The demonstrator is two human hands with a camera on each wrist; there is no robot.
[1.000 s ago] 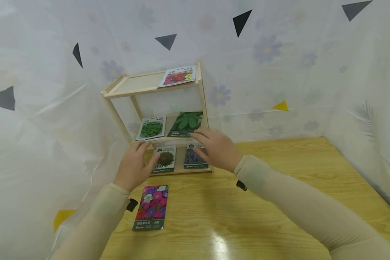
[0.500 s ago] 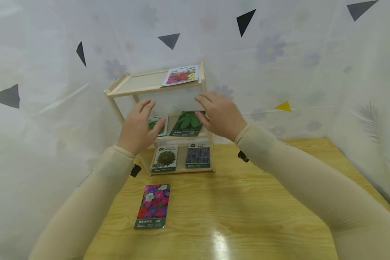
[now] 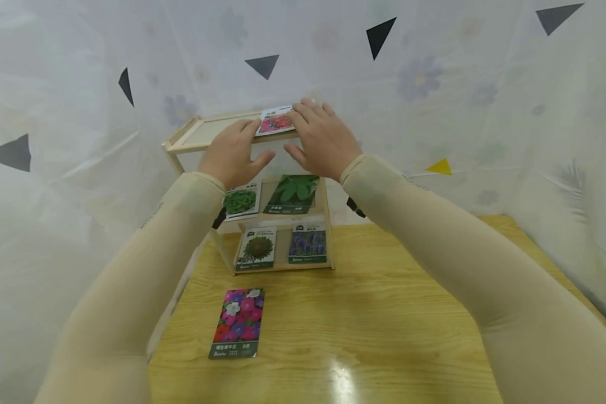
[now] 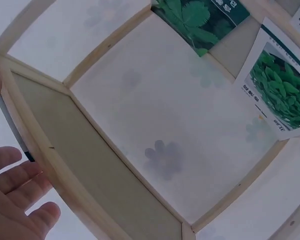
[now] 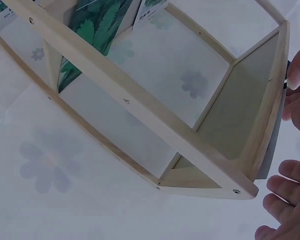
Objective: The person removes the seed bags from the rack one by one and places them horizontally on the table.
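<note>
On the top board of a small wooden rack (image 3: 192,147) lies a seed packet (image 3: 275,122) with red and pink flowers. My left hand (image 3: 236,152) is at its left side, fingertips right by the edge and thumb apart below. My right hand (image 3: 325,137) covers its right part, fingers extended over it. In the left wrist view, the fingers (image 4: 25,185) reach up to the front rail, where the packet's edge (image 4: 15,127) sticks out. From the right wrist, the packet's grey underside (image 5: 274,145) overhangs the rail, close to the right fingers (image 5: 285,187).
Packets with green leaves (image 3: 241,201) and a large dark leaf (image 3: 294,193) lean on the middle shelf. Below are a sunflower-like packet (image 3: 257,247) and a purple-flowered one (image 3: 308,244). A petunia-like packet (image 3: 237,322) lies on the wooden table (image 3: 363,314), before a white curtain (image 3: 485,134).
Both hands have risen from the middle shelf to the top board and come closer together, reaching the red-flowered packet. The other packets stay where they were.
</note>
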